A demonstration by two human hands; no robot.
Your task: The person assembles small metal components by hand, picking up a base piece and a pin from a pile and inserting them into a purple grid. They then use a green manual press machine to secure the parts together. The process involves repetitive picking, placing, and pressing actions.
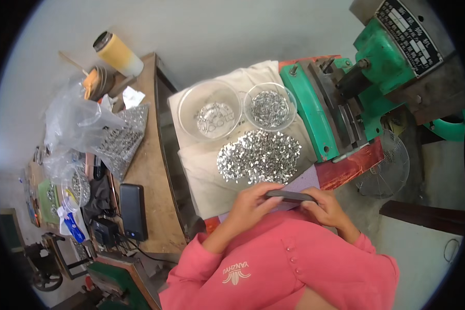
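Observation:
Close to my body, my left hand (252, 205) and my right hand (324, 207) grip the two ends of a slim dark flat object (290, 196). It is seen nearly edge-on, so its kind is unclear. Just beyond my hands, a pile of small shiny metal pieces (261, 156) lies on a cream cloth (199, 173). Behind the pile stand two clear plastic tubs. The larger tub (183, 121) has a few metal rings at its bottom; the smaller tub (248, 98) holds many small metal pieces.
A green press (380, 57) with a green base (307, 111) stands at the right, a fan (385, 168) below it. On the wooden table (163, 217) at left are a bag of metal parts (123, 142), a black power bank (133, 212) and a yellow bottle (120, 56).

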